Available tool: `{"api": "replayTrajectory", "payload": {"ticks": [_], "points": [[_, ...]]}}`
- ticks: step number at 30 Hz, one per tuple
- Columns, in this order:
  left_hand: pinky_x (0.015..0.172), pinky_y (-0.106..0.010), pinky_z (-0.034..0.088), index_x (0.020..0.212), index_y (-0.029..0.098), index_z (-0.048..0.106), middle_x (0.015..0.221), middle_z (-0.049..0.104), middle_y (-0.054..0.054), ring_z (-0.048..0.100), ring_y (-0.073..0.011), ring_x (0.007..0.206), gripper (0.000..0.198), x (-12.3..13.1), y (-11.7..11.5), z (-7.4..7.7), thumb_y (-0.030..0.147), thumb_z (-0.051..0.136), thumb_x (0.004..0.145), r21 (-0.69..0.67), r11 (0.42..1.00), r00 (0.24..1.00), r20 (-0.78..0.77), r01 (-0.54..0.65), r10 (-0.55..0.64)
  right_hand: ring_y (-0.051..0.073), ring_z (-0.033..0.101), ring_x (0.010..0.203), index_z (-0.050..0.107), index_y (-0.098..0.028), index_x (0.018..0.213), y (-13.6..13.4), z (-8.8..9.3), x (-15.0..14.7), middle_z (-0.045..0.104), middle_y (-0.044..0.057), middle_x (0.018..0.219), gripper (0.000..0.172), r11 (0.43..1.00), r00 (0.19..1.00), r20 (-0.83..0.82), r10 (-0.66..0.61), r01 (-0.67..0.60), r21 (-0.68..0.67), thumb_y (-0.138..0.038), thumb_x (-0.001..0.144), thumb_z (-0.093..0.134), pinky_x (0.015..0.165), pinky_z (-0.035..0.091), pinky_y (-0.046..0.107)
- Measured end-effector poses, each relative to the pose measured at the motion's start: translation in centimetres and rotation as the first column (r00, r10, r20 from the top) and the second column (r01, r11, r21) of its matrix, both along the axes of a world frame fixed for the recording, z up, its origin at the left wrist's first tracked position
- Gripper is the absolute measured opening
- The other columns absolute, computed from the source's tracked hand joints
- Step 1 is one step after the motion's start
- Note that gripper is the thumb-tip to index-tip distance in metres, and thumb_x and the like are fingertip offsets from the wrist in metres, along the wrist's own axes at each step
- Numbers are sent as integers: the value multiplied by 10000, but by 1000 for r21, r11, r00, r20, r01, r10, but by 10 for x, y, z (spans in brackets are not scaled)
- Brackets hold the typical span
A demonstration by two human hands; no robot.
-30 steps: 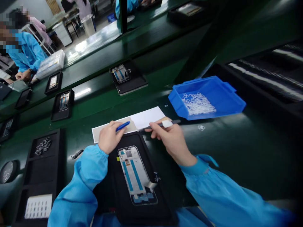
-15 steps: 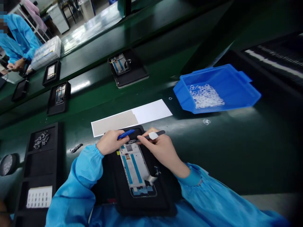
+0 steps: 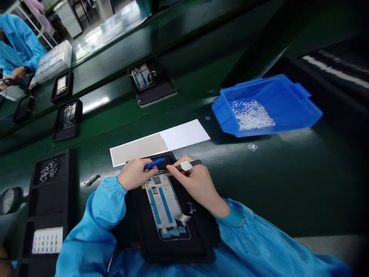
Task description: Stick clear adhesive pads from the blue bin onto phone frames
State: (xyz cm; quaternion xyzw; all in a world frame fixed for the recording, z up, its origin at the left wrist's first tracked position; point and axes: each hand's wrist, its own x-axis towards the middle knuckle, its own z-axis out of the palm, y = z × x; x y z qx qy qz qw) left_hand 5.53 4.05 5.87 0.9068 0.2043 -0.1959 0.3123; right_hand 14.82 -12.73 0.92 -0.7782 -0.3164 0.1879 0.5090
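Observation:
A phone frame [image 3: 166,209] with two blue strips lies in a black tray [image 3: 175,250] in front of me. My left hand [image 3: 133,174] is closed round a blue pen-like tool [image 3: 155,163] at the frame's top edge. My right hand [image 3: 196,184] pinches dark tweezers [image 3: 188,165] with a white tag, the tip touching the top of the frame near the blue tool. A white and beige sheet [image 3: 161,142] lies just beyond both hands.
A blue bin [image 3: 288,111] holding small clear rings sits at the right. A black compartment tray [image 3: 43,207] with small parts stands at the left. More phone frames in trays [image 3: 142,77] lie on the green belt. Another person in blue [image 3: 17,42] works far left.
Both hands drew back from the white sheet onto the top of the phone frame one second ago. Since half a second ago they have barely moved.

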Motion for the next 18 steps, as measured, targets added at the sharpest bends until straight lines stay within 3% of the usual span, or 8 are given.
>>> {"api": "replayTrajectory", "payload": {"ticks": [7,11,18], "points": [[686,-279,461,969,238,667,819,706,-18,664,-215,780,172,3,-12,2,362,566,906,240,968,995,-88,72,-53,177,618,548,580,-218,678,-3,0,0,616,12,618,260,999,1000,-10,12,-12,48,-370,888,595,495,428,287],[699,-288,474,1000,243,658,830,715,-19,678,-225,806,181,4,-13,4,367,557,916,261,960,990,-122,100,-70,158,596,512,558,-224,683,-5,0,-1,592,-9,596,253,995,999,-44,21,-17,102,-364,888,605,482,425,280],[675,-277,460,999,245,655,805,706,-7,669,-216,773,178,4,-11,4,362,552,914,232,969,990,-124,88,-60,182,606,533,567,-227,727,-3,2,-1,613,6,592,229,995,994,71,87,-89,35,-383,894,578,479,404,288]]}}
